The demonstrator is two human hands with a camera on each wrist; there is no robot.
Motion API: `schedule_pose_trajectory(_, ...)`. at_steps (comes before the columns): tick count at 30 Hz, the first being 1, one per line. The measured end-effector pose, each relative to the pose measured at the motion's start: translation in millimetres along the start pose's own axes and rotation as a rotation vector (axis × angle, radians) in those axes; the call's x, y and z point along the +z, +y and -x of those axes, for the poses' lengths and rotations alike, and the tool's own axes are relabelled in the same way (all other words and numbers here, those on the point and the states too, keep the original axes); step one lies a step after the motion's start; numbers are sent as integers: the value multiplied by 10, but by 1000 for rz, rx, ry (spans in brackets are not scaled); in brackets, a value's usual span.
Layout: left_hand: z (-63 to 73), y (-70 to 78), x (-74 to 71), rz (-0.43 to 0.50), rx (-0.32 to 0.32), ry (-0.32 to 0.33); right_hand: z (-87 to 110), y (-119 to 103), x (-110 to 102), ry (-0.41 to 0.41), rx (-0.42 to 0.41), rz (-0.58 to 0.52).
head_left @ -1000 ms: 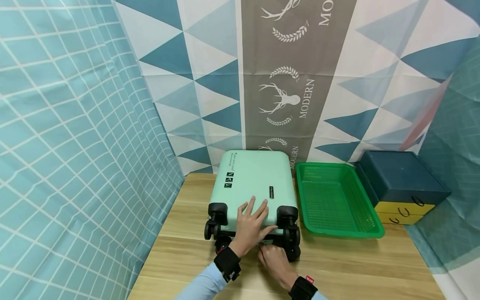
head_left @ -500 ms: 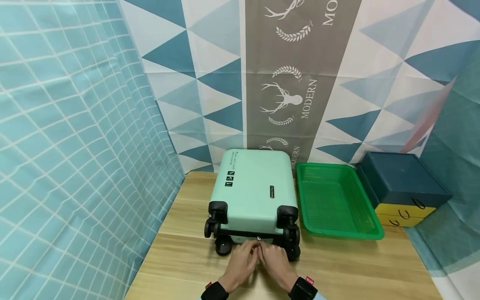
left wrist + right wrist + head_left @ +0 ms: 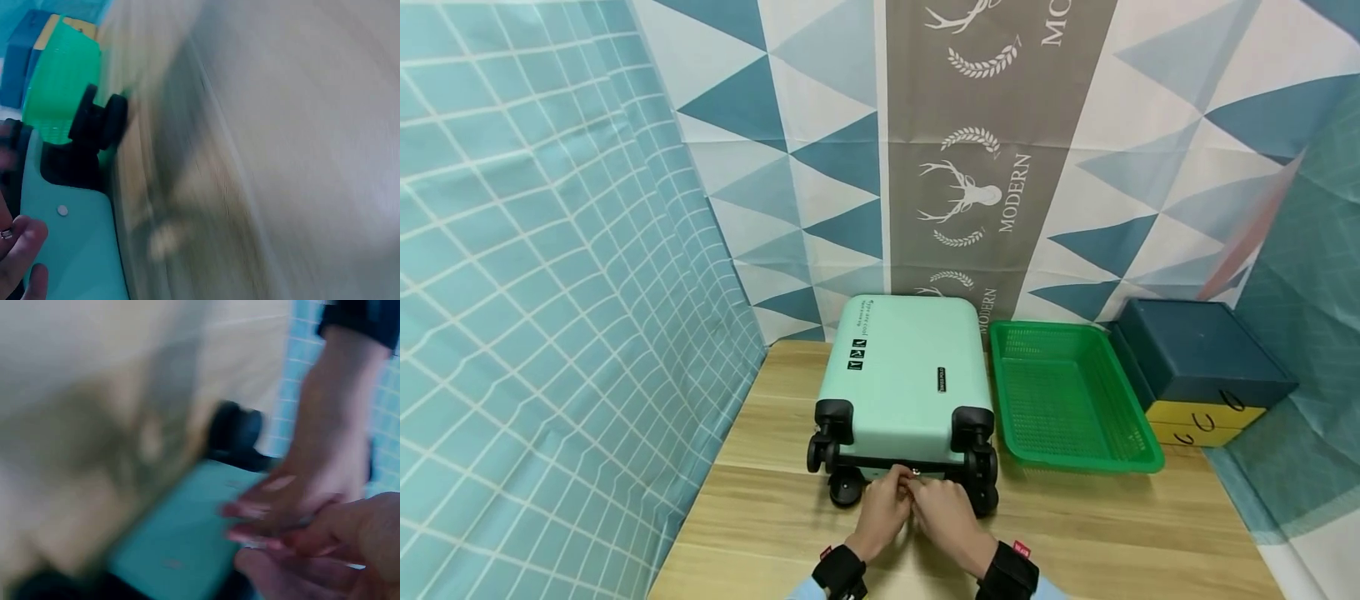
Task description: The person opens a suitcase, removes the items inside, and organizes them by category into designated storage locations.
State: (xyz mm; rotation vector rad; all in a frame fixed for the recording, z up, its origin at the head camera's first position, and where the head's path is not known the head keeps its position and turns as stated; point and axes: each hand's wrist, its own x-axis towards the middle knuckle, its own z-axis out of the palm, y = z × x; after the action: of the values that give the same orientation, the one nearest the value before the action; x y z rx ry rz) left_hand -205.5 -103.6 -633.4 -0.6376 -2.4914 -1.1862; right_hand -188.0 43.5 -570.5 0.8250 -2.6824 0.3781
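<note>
We see the mint case (image 3: 910, 358) lying flat on the table (image 3: 760, 508), its long axis running away from the person toward the wall and its wheeled end nearest. Both hands meet at the middle of that end, where the zip seam runs crosswise, so the case stretches out straight ahead of the grip. The right hand (image 3: 946, 510) looks nearer the zip pull (image 3: 916, 472), its fingers curled and, as we judge it, pinching it. The left hand (image 3: 880, 510) touches in beside it, but we cannot tell whether its fingertips pinch too. The case looks shut, so its contents are hidden. Just right of it, the green basket (image 3: 1060, 408) shows its mesh floor; beyond stands the drawer box (image 3: 1210, 350), its yellow drawers closed.
</note>
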Motion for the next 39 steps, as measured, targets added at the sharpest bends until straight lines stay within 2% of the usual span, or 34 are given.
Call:
schedule_pose_trajectory(3, -5, -31, -20, -147, 85, 62, -194, -8, -211, 159, -126, -35)
schedule_pose_trajectory(5, -15, -48, -37, -195, 113, 87, -362, 48, -321, 251, -220, -27)
schedule_pose_trajectory(7, -32, -62, -49, -220, 126, 95, -526, 158, -378, 287, -286, 29)
schedule_pose_trajectory(9, -48, -71, -59, -239, 133, 90, -659, 294, -388, 261, -312, 107)
schedule_pose_trajectory(11, -54, -74, -66, -256, 151, 79, -723, 429, -362, 188, -305, 171)
schedule_pose_trajectory(14, -41, -64, -83, -274, 173, 56, -711, 574, -306, 81, -281, 203)
schedule_pose_trajectory(17, -17, -54, -118, -284, 185, 54, -673, 624, -259, 48, -269, 179)
schedule_pose_trajectory(21, 8, -79, -195, -329, 183, 97, -660, 620, -239, 89, -265, 183)
schedule_pose_trajectory(28, 97, -237, -358, -377, 186, 232, -597, 638, -253, 174, -244, 253)
schedule_pose_trajectory(33, 146, -336, -448, -372, 168, 257, -593, 627, -258, 202, -248, 276)
schedule_pose_trajectory(39, 166, -410, -574, -432, 145, 319, -587, 627, -269, 218, -237, 270)
